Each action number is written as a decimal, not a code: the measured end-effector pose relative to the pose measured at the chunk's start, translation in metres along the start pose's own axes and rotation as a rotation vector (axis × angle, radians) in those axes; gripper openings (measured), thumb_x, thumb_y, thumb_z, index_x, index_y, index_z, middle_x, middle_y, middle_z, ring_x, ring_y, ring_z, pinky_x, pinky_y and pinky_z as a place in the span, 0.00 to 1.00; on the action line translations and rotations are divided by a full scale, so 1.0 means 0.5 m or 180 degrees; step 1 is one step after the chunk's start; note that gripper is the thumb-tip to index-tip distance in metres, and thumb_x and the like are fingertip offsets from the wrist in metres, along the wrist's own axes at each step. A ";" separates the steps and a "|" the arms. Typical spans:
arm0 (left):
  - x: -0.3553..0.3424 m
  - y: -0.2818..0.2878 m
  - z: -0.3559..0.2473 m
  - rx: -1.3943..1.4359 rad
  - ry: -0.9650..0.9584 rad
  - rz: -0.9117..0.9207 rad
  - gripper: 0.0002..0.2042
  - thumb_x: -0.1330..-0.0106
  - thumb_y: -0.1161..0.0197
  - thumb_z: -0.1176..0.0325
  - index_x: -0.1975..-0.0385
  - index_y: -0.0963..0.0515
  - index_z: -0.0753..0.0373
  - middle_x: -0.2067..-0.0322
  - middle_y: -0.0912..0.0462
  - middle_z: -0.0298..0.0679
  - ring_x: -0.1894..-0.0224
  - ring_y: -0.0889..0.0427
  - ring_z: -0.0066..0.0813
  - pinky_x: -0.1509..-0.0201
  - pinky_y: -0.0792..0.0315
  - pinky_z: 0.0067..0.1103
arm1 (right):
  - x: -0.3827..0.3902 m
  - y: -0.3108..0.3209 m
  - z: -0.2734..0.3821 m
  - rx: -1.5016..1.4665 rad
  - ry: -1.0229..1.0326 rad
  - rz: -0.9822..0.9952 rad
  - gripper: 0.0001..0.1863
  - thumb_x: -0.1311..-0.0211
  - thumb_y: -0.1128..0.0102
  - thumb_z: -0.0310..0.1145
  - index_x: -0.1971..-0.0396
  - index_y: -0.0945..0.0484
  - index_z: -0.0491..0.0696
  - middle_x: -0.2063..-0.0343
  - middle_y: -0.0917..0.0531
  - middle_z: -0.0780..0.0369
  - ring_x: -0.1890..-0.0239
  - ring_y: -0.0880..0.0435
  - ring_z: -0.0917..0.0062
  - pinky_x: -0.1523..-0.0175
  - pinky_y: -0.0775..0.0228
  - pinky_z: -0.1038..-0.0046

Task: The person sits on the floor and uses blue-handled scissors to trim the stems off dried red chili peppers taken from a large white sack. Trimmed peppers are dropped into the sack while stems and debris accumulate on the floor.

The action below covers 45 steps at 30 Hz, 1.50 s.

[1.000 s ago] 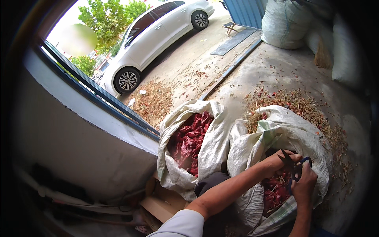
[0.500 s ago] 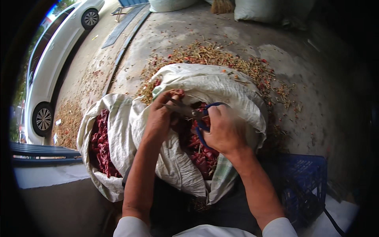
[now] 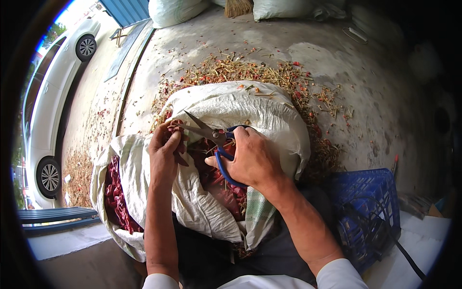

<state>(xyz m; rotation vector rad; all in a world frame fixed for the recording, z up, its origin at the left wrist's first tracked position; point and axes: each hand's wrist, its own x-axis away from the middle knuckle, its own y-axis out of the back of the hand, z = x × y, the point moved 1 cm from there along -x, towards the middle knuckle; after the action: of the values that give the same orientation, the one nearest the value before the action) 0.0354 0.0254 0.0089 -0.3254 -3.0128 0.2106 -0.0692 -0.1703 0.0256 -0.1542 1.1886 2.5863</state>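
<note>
My left hand (image 3: 162, 150) pinches a small cluster of dried red chillies (image 3: 175, 131) above an open white woven sack (image 3: 245, 106). My right hand (image 3: 248, 159) grips blue-handled scissors (image 3: 216, 137); their dark blades are apart, one tip at the chillies in my left fingers. Red dried chillies (image 3: 226, 188) fill the sack beneath my hands. At the left, a second white sack (image 3: 133, 164) holds more dark red chillies (image 3: 118, 197).
Stem scraps and chilli bits (image 3: 322, 96) cover part of the concrete floor. A blue plastic crate (image 3: 365, 202) with a black cable is at my right. Full sacks (image 3: 175, 9) and straw broom (image 3: 238, 7) lie beyond; a white car (image 3: 53, 111) stands outside at left.
My view has turned toward the sack in front of me. Both hands have moved slightly left within it, the left staying at the scissor blades, which now show spread apart.
</note>
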 end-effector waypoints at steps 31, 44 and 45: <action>0.008 -0.018 0.027 -0.0929 -0.0163 -0.0203 0.11 0.41 0.37 0.81 0.60 0.23 0.61 0.76 0.23 0.28 0.81 0.31 0.13 0.79 0.37 0.13 | 0.013 -0.035 0.005 0.0638 0.0162 0.0194 0.23 0.50 0.28 0.46 0.68 0.26 0.43 0.78 0.18 0.54 0.74 0.14 0.60 0.66 0.23 0.62; 0.004 -0.022 0.016 0.0301 -0.0086 0.0092 0.04 0.35 0.38 0.77 0.64 0.24 0.62 0.79 0.26 0.30 0.82 0.31 0.15 0.84 0.40 0.12 | 0.015 -0.057 0.008 -0.1955 -0.0946 0.1104 0.35 0.51 0.30 0.64 0.82 0.25 0.41 0.83 0.23 0.54 0.77 0.22 0.66 0.66 0.30 0.65; 0.004 -0.022 0.014 0.0367 -0.0102 0.0110 0.04 0.35 0.38 0.77 0.64 0.24 0.62 0.79 0.25 0.30 0.81 0.31 0.15 0.83 0.39 0.12 | 0.017 -0.062 0.011 -0.2095 -0.0891 0.1078 0.35 0.50 0.31 0.64 0.83 0.27 0.42 0.84 0.25 0.57 0.78 0.25 0.70 0.68 0.32 0.66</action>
<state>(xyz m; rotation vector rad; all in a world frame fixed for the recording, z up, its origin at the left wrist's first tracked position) 0.0301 0.0142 0.0038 -0.3666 -3.0117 0.3943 -0.0679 -0.1451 0.0050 0.2925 0.2533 3.0676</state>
